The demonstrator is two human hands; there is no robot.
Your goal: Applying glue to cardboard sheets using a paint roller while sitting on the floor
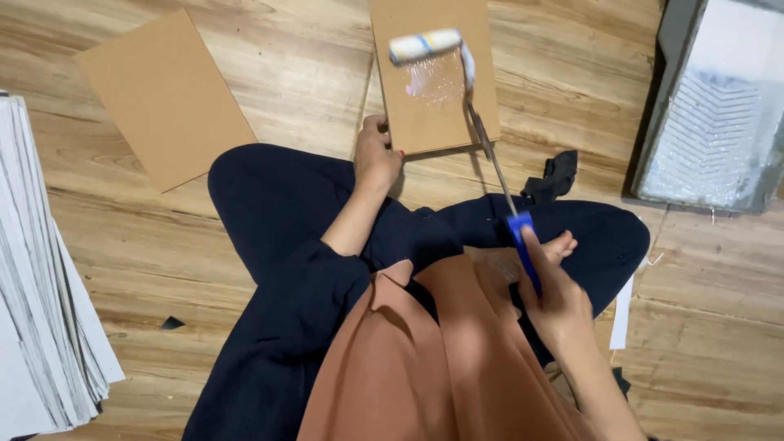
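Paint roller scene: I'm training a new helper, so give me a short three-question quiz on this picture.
1. True or false: the paint roller rests on the brown board.
2. What does the left hand touch? A) paint tray B) the board's near edge C) paper stack
3. Which hand grips the roller's blue handle?

Key: 1 true. 2 B; the tray and paper stack lie apart. 3 the right hand.

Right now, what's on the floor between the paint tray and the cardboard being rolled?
In the head view, a crumpled black cloth lies on the bare wood floor between the tray and the cardboard.
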